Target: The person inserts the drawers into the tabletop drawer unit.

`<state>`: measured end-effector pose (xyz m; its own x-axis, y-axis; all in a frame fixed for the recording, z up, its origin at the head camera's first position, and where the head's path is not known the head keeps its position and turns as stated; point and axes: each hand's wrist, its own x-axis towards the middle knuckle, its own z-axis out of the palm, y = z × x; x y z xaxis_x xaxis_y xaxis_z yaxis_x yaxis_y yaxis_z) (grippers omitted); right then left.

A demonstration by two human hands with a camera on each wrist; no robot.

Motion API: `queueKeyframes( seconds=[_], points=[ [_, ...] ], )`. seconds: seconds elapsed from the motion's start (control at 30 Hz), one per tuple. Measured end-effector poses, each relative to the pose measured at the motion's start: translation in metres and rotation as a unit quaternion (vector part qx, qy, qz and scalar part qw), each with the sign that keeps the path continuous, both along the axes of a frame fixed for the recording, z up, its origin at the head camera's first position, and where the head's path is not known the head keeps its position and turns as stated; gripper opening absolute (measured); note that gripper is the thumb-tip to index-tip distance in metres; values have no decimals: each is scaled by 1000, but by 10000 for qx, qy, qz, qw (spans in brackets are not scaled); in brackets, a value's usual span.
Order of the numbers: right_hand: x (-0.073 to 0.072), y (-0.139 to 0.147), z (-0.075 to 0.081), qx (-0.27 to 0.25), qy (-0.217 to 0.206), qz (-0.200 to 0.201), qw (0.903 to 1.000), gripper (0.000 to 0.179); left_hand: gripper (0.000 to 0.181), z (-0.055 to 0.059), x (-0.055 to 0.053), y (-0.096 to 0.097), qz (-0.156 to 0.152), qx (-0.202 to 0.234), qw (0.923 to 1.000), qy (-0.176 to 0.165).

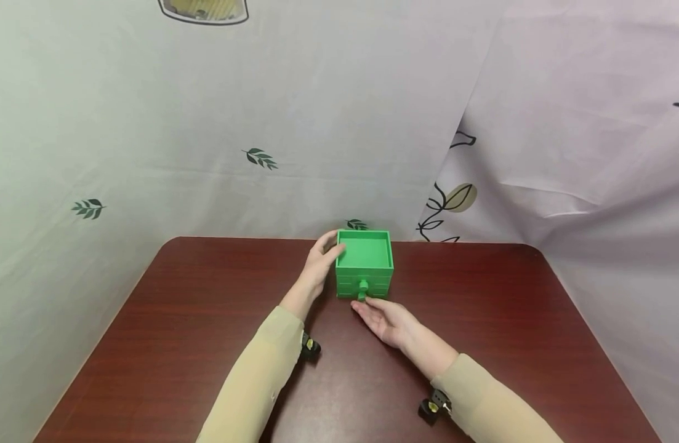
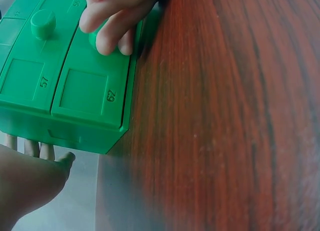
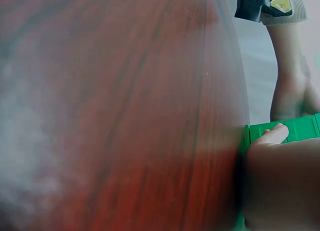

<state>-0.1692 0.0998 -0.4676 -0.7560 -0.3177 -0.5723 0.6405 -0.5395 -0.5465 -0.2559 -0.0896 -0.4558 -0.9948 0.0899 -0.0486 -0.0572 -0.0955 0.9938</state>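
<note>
A small green drawer box (image 1: 364, 253) stands near the far edge of the table, its shallow top tray facing up. My left hand (image 1: 317, 261) holds its left side, thumb over the top rim. In the left wrist view, that hand's fingers lie along the side wall. The front shows drawers marked 57 and 62, and an upper knob (image 2: 43, 24) untouched. My right hand (image 1: 386, 323) is palm up at the front, its fingers pinching the lower knob (image 1: 362, 297), which they mostly hide in the left wrist view. Both drawers look closed.
The reddish-brown wooden table (image 1: 206, 326) has rounded far corners. A pale cloth (image 1: 317, 111) with leaf prints hangs just behind it and along the sides. A small black wrist device (image 1: 311, 347) is strapped at the left sleeve, another (image 1: 430, 409) at the right.
</note>
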Motion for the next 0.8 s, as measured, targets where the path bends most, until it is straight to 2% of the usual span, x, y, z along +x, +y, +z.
queueKeyframes(
  seconds=[0.17,0.47,0.63,0.8],
  points=[
    [4,5,0,-50,39,12,10000,19,56,0,1,1,-29,49,10000,11],
    [14,20,1,-75,113,149,9998,39,55,-2,-3,3,-47,31,10000,49],
    [21,29,2,-39,197,227,9995,32,55,0,-1,-2,-144,9,9999,13],
    [26,43,4,35,421,364,9984,25,56,1,2,-16,-379,-315,9986,199]
  ],
)
